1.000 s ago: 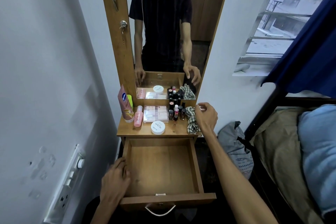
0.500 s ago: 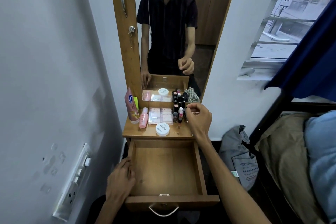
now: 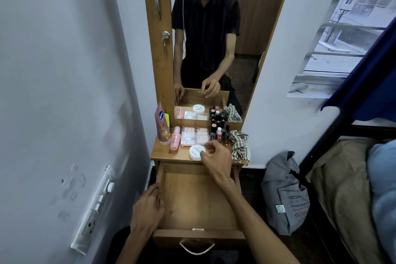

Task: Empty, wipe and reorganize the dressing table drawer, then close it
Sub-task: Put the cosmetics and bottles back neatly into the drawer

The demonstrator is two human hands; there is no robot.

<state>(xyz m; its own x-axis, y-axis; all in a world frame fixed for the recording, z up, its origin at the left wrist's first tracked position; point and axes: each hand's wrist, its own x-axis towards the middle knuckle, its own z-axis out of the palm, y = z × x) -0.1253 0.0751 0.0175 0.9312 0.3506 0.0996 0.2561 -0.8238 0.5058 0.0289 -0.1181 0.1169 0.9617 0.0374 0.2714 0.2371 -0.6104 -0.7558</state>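
The wooden drawer [image 3: 214, 234] is pulled out and its inside is bare. My left hand [image 3: 147, 210] rests on the drawer's left rim, fingers relaxed. My right hand [image 3: 216, 157] hovers over the tabletop [image 3: 162, 154], its loosely curled fingers at the right edge of a white round jar [image 3: 195, 152]. Behind the jar lies a flat clear palette case [image 3: 194, 136]. A pink bottle [image 3: 175, 138] and a pink tube [image 3: 162, 125] stand at the left. Several small dark bottles [image 3: 218, 130] cluster by the mirror. A checked cloth [image 3: 239, 144] lies at the right edge.
The mirror [image 3: 214, 38] rises behind the tabletop. A white wall with a switch panel [image 3: 96, 206] is close on the left. A grey bag [image 3: 285, 195] sits on the floor at the right, beside a bed [image 3: 353, 188]. The drawer handle [image 3: 197, 247] hangs at the front.
My right hand has moved left, from the cloth past the small bottles to the white jar. My left hand has stayed on the drawer's rim. The view has tilted up.
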